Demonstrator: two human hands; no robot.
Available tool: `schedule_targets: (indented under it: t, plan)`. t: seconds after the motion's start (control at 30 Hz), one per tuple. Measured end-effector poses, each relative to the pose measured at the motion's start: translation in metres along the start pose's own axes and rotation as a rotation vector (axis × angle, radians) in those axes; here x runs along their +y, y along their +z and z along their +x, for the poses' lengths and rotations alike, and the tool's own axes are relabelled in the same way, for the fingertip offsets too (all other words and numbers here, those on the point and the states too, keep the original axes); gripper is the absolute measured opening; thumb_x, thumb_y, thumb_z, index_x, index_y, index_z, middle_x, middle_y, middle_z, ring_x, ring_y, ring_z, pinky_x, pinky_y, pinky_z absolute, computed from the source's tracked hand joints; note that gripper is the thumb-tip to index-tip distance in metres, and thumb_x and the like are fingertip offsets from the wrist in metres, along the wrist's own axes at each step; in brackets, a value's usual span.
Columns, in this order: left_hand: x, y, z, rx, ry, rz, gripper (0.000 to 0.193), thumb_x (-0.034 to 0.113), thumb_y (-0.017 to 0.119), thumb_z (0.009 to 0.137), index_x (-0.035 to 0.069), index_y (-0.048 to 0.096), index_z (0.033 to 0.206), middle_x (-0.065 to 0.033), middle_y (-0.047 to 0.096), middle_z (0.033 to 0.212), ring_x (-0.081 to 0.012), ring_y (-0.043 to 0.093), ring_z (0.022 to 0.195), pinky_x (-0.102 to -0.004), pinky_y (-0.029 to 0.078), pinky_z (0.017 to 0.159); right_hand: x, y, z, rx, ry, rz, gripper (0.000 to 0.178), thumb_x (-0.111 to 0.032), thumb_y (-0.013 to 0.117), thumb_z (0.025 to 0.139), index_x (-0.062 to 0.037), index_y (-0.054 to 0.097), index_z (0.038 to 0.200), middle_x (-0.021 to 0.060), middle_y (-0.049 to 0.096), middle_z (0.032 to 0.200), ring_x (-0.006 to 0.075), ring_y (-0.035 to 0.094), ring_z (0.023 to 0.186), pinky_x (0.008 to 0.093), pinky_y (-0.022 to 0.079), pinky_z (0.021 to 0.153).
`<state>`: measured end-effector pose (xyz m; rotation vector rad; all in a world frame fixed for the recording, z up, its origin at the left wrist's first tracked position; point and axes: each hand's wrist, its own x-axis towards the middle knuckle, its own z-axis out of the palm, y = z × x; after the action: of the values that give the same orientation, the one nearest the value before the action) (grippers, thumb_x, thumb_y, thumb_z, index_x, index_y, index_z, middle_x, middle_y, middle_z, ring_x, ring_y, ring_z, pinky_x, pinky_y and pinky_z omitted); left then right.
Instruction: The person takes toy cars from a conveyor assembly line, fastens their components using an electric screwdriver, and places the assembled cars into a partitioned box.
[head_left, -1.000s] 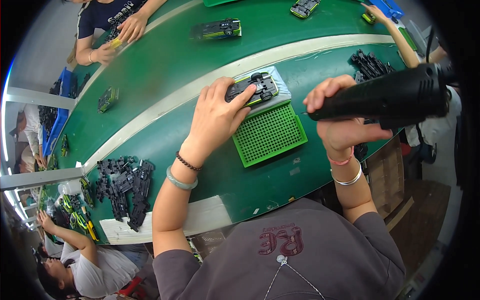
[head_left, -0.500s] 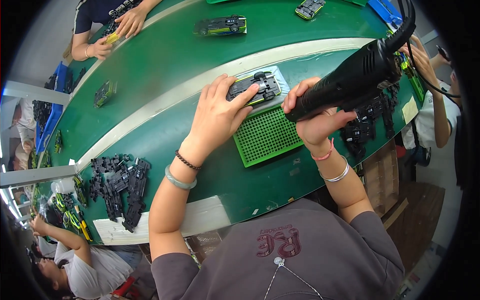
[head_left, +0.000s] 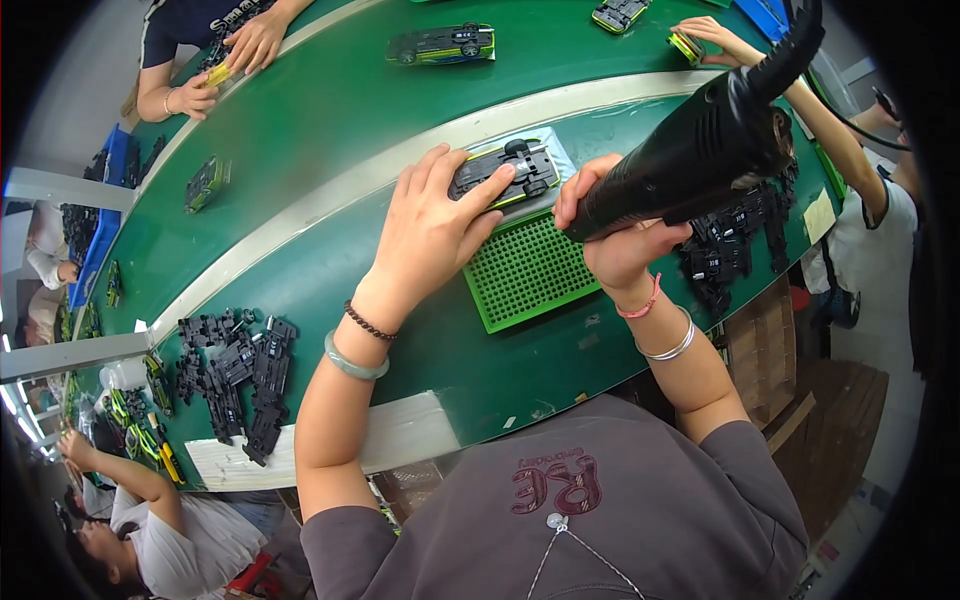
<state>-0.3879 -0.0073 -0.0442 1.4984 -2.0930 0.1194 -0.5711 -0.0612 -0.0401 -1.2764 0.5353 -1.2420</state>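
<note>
Toy car (head_left: 505, 172), wheels up, on a pale pad (head_left: 562, 150) on the green table (head_left: 420, 350).
Left grip (head_left: 425, 215) clasps the car's left end, thumb on its underside. Right grip (head_left: 618, 245) wrapped around a black power tool (head_left: 680, 145), held slanted near the car's right end; bit can't be made out. Green tray (head_left: 545, 312) on the near side.
</note>
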Motion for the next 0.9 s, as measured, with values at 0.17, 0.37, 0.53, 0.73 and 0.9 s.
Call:
schedule_targets:
  t: [0.17, 0.37, 0.53, 0.73, 0.9]
  plan:
    - [0.0, 0.001, 0.0, 0.011, 0.012, 0.008, 0.048, 0.019, 0.067, 0.075, 0.025, 0.054, 0.121, -0.0153, 0.049, 0.113, -0.0348, 0.046, 0.11, -0.0445, 0.039, 0.09, -0.004, 0.002, 0.002, 0.016, 0.003, -0.04, 0.1, -0.094, 0.019, 0.055, -0.0012, 0.046, 0.082, 0.0077, 0.05, 0.06, 0.0167, 0.051, 0.054, 0.0269, 0.044, 0.05]
    - [-0.001, 0.002, -0.001, 0.02, 0.006, 0.013, 0.047, 0.018, 0.067, 0.075, 0.025, 0.054, 0.12, -0.0155, 0.049, 0.113, -0.035, 0.046, 0.109, -0.0447, 0.039, 0.09, -0.024, -0.001, 0.014, -0.038, -0.042, -0.024, 0.102, -0.094, 0.015, 0.055, -0.0009, 0.046, 0.082, 0.0086, 0.051, 0.061, 0.0173, 0.051, 0.054, 0.0278, 0.044, 0.051]
    - [0.0, 0.001, 0.0, 0.016, 0.0, 0.0, 0.047, 0.018, 0.067, 0.075, 0.024, 0.055, 0.12, -0.0158, 0.049, 0.112, -0.0352, 0.046, 0.11, -0.0453, 0.039, 0.09, -0.042, 0.004, 0.053, -0.026, -0.313, 0.142, 0.104, -0.092, 0.009, 0.058, 0.003, 0.047, 0.079, 0.0115, 0.053, 0.06, 0.0157, 0.052, 0.051, 0.0251, 0.045, 0.049]
    - [0.002, -0.001, 0.0, -0.008, -0.002, -0.002, 0.044, 0.017, 0.065, 0.078, 0.021, 0.056, 0.12, -0.0177, 0.048, 0.115, -0.0372, 0.045, 0.111, -0.0447, 0.037, 0.094, -0.021, 0.01, 0.069, -0.035, -0.18, 0.002, 0.101, -0.093, 0.018, 0.058, 0.0002, 0.049, 0.082, 0.0107, 0.053, 0.06, 0.0187, 0.053, 0.053, 0.0288, 0.045, 0.051]
    - [0.002, -0.002, -0.001, -0.011, -0.006, -0.018, 0.043, 0.017, 0.065, 0.078, 0.02, 0.056, 0.12, -0.0179, 0.048, 0.115, -0.0374, 0.045, 0.111, -0.0444, 0.037, 0.093, -0.013, 0.014, 0.07, -0.016, -0.179, 0.007, 0.096, -0.09, 0.021, 0.062, 0.0002, 0.049, 0.08, 0.0099, 0.052, 0.059, 0.018, 0.053, 0.052, 0.028, 0.045, 0.05]
